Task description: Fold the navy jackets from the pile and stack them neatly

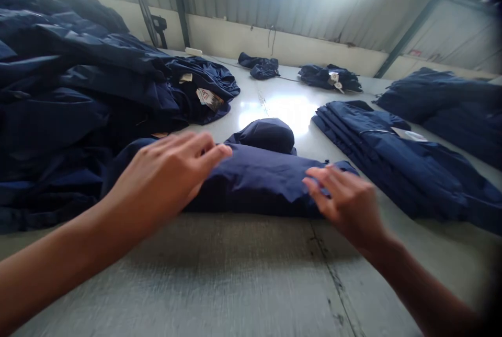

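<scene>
A navy jacket (259,175) lies folded across the table in front of me, its rounded hood (266,136) poking out behind the fold. Over the jacket's left part hovers my left hand (176,167), fingers loosely bent, thumb held away from them, nothing in its grasp. My right hand (345,198) is at the jacket's right end, with a gap between thumb and fingers and no cloth caught there. Whether its fingertips touch the fabric I cannot tell.
Navy garments form a large heap (78,81) on the left, with a printed tag (209,98) showing. Folded jackets are stacked (392,154) at right, beside another pile (443,107). Two small bundles (259,65) (331,77) lie along the table's far side. A fan (151,21) stands by the wall.
</scene>
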`<state>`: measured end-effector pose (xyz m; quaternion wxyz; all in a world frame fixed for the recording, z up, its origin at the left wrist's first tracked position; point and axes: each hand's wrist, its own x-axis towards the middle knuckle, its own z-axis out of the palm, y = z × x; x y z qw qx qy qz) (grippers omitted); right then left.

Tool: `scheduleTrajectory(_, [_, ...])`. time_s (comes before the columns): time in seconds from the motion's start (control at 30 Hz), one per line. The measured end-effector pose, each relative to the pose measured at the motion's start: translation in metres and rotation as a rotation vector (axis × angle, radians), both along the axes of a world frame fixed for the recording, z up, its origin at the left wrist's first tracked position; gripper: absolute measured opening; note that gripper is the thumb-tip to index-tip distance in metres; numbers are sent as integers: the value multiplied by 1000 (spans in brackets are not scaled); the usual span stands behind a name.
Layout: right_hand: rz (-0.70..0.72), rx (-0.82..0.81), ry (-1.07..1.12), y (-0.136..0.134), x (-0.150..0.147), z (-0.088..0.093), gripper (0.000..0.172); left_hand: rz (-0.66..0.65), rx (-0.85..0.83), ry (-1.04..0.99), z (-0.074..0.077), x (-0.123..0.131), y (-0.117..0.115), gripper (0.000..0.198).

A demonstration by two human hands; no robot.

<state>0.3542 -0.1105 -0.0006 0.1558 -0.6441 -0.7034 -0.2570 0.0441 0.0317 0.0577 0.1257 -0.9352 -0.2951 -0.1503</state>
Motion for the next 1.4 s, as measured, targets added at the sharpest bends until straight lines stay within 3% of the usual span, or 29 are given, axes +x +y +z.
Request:
scheduleTrajectory(0.07, [162, -233, 77, 7, -3, -15, 29, -19, -134, 81, -13, -3, 1, 37])
scheduleTrajectory(0.17, [258, -381, 94, 14, 1, -29, 43, -58, -285, 245, -35, -13, 15, 64])
scheduleTrajectory(0.3, [213, -388, 72, 18, 12, -32, 67, -64, -390, 366, -51, -17, 38, 90])
scheduleTrajectory(0.47, [147, -346, 8, 22, 26, -32, 59, -106, -383, 372, -55, -16, 52, 96])
scheduleTrajectory(0.63, [118, -249, -38, 28, 37, -36, 32, -150, -328, 307, -56, -19, 62, 75])
scheduleTrajectory(0.83, [80, -85, 21, 27, 35, -34, 30, -138, -253, 169, -53, -11, 74, 41])
scheduleTrajectory(0.93, [29, 29, 123, 24, 35, -31, 21, -142, -213, 49, -44, -11, 74, 33])
scheduleTrajectory(1.13, [-13, 135, 154, 21, 38, -28, 21, -111, -84, -58, -28, -10, 66, 30])
scheduleTrajectory(1.23, [-21, 97, 128, 23, 37, -33, 22, -83, -73, -33, -42, -6, 66, 30])
scheduleTrajectory(1.4, [-64, 96, 72, 31, 32, -45, 20, -64, -210, 39, -82, 1, 71, 38])
